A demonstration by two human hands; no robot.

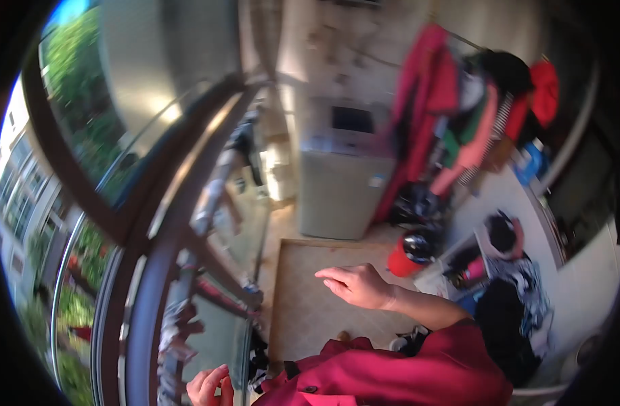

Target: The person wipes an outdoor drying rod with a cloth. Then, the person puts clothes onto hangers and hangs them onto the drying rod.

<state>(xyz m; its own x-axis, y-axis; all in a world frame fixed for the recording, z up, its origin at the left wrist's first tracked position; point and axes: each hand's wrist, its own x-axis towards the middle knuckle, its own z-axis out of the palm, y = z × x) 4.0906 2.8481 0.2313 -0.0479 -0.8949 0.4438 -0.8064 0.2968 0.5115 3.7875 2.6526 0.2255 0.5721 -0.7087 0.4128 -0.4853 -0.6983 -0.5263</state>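
My right hand [359, 285] is held out over the tiled floor [310, 298], its fingers pressed together and pointing left, with nothing in them. At the bottom edge, my left hand [212, 387] is partly cut off, with its fingers bent and somewhat apart and no object visible in it. Beside it on the left are small items hanging on a rack [178, 331] along the window frame [144, 271]. A red sleeve [452, 348] covers my right upper arm.
A grey washing machine [344, 193] stands ahead. Clothes [469, 128] hang at the upper right. Below them are a red bucket [403, 260], a white counter [510, 196] and piled dark clothes [503, 325]. Greenery [83, 81] shows outside the window.
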